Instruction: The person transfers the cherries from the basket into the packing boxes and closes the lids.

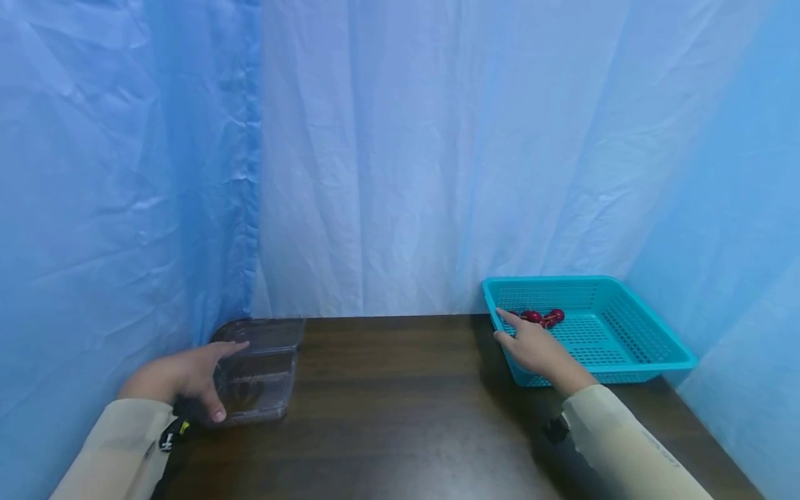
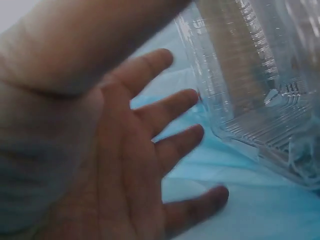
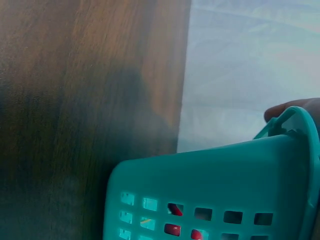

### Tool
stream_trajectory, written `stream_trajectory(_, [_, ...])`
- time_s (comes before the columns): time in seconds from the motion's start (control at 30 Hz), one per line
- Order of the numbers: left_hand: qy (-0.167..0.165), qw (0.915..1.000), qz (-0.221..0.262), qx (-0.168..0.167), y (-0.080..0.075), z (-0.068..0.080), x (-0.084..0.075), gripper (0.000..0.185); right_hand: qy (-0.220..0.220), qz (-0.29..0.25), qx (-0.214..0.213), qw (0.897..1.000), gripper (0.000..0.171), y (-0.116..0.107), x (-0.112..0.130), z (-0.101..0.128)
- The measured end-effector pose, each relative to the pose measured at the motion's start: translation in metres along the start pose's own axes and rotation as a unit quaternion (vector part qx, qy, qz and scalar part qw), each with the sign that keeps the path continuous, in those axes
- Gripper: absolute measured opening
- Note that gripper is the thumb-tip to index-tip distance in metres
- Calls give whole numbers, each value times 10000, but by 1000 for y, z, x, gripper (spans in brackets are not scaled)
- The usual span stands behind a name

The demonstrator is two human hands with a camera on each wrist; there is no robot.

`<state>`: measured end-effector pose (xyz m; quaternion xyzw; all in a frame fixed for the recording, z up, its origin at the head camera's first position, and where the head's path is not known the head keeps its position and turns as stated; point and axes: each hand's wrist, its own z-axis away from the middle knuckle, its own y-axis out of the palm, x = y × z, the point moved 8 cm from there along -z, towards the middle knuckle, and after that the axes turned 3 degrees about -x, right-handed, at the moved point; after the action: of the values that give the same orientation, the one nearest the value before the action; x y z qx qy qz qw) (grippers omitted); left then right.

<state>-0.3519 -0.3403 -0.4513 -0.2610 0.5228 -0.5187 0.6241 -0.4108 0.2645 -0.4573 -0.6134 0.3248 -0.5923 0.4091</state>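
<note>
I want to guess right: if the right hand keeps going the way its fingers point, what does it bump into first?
Probably the small red fruits. The right hand reaches over the near wall of the teal basket, fingers pointing toward them. Depth is hard to judge, so it may touch the basket floor first.

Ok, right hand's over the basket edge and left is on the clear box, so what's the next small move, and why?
Probably reach the right hand a little further into the teal basket and pinch the red cherries. Its fingers lie straight over the near-left rim, holding nothing, just short of the fruit. The left hand already rests open against the clear plastic box on the table.
</note>
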Motion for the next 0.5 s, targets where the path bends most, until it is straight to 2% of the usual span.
stream_trajectory(0.17, [-306,9995,-34,70,4,2,0,137,-2,-17,30,10000,76,1,0,0])
stream_trajectory(0.5, [-43,9988,-399,-271,10,-12,-16,136,22,67,-6,10000,76,0,2,1])
